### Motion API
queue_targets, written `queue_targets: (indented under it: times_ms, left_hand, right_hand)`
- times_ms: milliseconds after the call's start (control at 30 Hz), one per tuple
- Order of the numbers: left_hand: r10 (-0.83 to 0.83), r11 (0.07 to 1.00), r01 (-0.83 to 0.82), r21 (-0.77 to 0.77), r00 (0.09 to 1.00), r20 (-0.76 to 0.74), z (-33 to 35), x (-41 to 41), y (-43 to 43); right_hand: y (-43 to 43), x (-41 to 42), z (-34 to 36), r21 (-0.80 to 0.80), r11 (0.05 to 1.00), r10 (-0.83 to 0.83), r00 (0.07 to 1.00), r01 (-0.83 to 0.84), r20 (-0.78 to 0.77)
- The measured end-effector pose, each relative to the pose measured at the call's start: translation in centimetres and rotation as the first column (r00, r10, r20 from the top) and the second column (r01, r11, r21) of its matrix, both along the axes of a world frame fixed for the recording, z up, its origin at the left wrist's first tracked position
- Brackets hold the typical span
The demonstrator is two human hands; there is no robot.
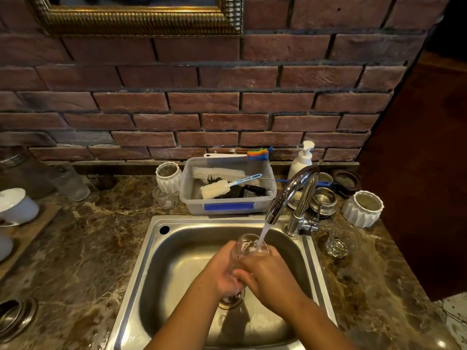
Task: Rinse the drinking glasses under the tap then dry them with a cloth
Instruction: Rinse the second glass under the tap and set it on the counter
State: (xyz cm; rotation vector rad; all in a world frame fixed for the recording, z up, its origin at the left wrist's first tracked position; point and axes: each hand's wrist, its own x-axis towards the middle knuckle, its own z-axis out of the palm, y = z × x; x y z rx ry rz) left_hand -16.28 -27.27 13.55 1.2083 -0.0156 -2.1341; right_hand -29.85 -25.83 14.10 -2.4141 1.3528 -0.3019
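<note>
A clear drinking glass (246, 245) is held upright over the steel sink (156, 251), its mouth under the water running from the chrome tap (290, 193). My left hand (222, 271) grips the glass from the left. My right hand (267, 274) wraps round it from the right, fingers curled over its lower part. Another clear glass (336, 245) stands on the marble counter right of the sink, and a small one (165, 198) sits behind the sink on the left. No cloth is in view.
A grey plastic tub (227, 205) with brushes stands behind the sink. White ribbed pots (362, 209) (168, 176), a soap pump bottle (302, 160) and metal lids (323, 199) crowd the back. White cups (17, 205) sit on a board at the left. A brick wall rises behind.
</note>
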Motion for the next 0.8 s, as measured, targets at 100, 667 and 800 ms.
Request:
queue_targets:
  times_ms: [100,667,800]
  left_hand:
    - [0.129,0.988,-0.1,-0.115,0.952,0.279,-0.3,-1.1,-0.3]
    - [0.039,0.966,0.143,-0.215,0.742,0.669,-0.1,-2.4,-1.6]
    - [0.06,0.998,-0.06,-0.021,0.997,0.047,1.0,-0.7,-0.5]
  right_hand:
    - [0.2,0.7,-0.8,0.198,0.963,-0.239,0.923,0.185,0.302]
    - [-1.4,0.2,-0.6,0.507,0.817,-0.544,0.661,0.275,0.517]
    - [-0.8,0.0,0.8,0.019,1.0,-0.005,1.0,0.005,-0.003]
